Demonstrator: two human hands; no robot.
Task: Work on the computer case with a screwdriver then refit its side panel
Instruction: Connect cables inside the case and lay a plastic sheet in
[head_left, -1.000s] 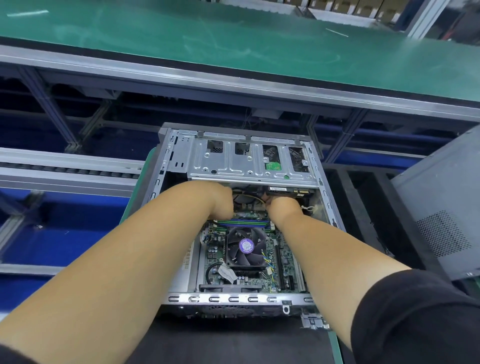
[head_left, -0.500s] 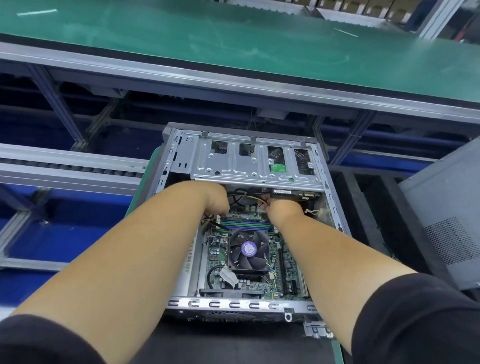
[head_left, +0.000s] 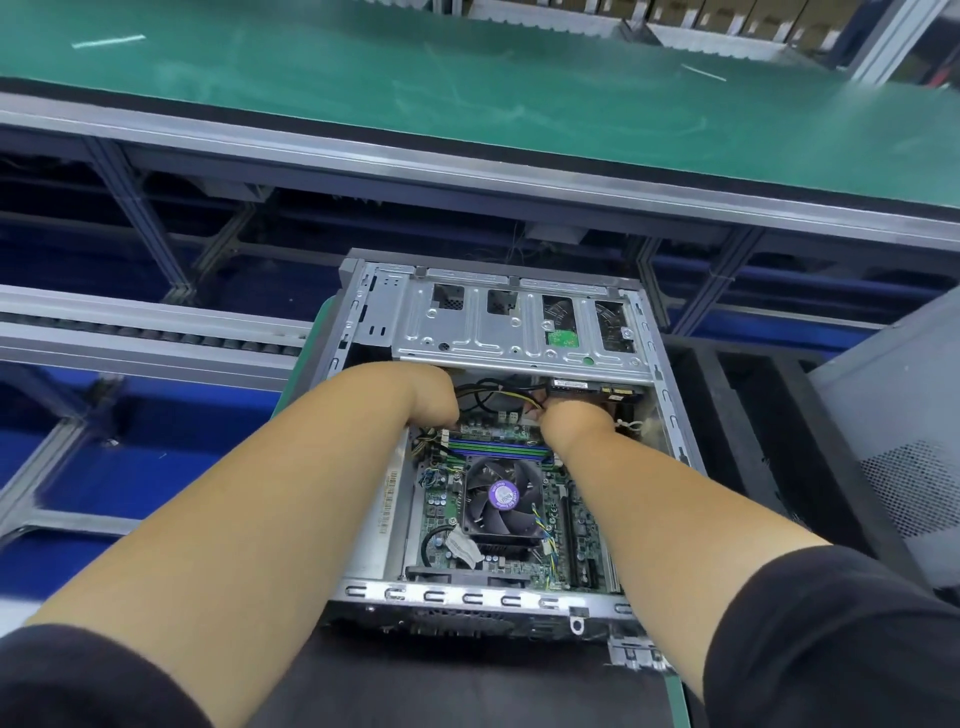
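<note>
— Reaching from the left, what is the left hand (head_left: 434, 395) doing?
— It is going under the drive cage (head_left: 514, 327) of the open computer case (head_left: 363, 530) lying on the bench (head_left: 519, 675); its fingers are hidden, so its grip cannot be told.
— And the right hand (head_left: 571, 418)?
— It is working at the cables (head_left: 493, 392), probably a connector; whether it is gripping one is also unclear.
— Counts?
— Two hands, one fan (head_left: 503, 496), one side panel (head_left: 904, 441) waiting at the right. No screwdriver is showing.
</note>
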